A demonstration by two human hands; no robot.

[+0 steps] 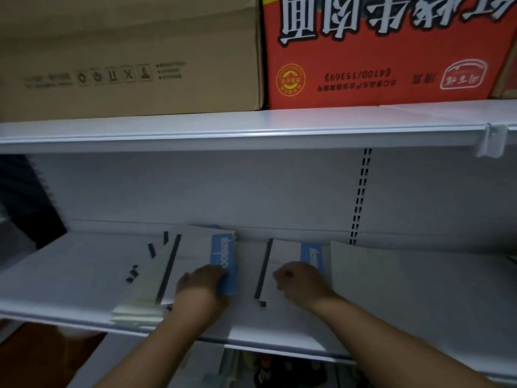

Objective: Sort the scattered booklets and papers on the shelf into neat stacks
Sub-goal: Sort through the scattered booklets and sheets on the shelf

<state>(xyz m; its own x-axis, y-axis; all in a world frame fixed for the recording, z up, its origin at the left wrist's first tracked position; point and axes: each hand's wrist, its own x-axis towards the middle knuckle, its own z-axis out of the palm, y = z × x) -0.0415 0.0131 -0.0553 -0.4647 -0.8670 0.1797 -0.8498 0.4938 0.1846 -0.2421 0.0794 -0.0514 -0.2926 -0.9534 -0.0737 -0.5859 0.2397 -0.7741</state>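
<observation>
Left hand (pixel 201 280): I grip the blue edge of the left stack (pixel 193 253), likely to square it.
Right hand (pixel 300 280): curled on the right booklet (pixel 288 253), seemingly pinning it; grip unclear.

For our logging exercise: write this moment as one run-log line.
step: stacking | left hand: holds stack edge | right hand: on booklet | sheet: right of booklet
</observation>
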